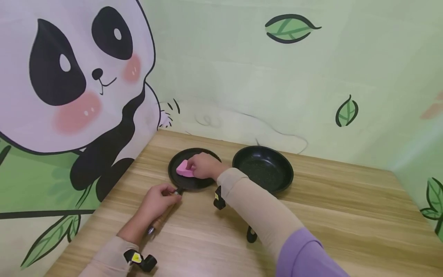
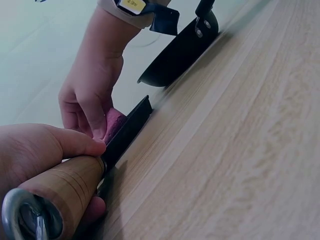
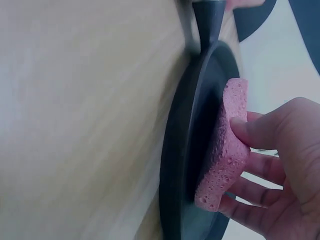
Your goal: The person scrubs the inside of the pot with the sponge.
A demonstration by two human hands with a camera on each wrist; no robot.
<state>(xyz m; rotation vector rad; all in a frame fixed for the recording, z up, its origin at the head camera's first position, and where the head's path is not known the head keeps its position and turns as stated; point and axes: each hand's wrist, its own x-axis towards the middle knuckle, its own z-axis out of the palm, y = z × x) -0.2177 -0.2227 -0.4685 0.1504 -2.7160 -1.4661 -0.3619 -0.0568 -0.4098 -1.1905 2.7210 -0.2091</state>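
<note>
A shallow black frying pan (image 1: 192, 184) with a wooden handle (image 2: 70, 187) lies at the left of the table. My left hand (image 1: 160, 202) grips that handle close to the pan, thumb along its top in the left wrist view. Over the pan, my right hand (image 1: 204, 165) pinches a pink sponge (image 3: 227, 155) between thumb and fingers. The sponge's lower edge is right at the pan's inner surface (image 3: 202, 130), as the right wrist view shows. A metal hanging ring (image 2: 17, 215) ends the wooden handle.
A deeper black frying pan (image 1: 263, 169) stands to the right, its handle (image 1: 251, 234) pointing toward me and partly hidden under my right sleeve. The wood-grain table (image 1: 346, 207) meets a painted wall (image 1: 221, 77) at the back and a panda picture (image 1: 93, 69) at the left.
</note>
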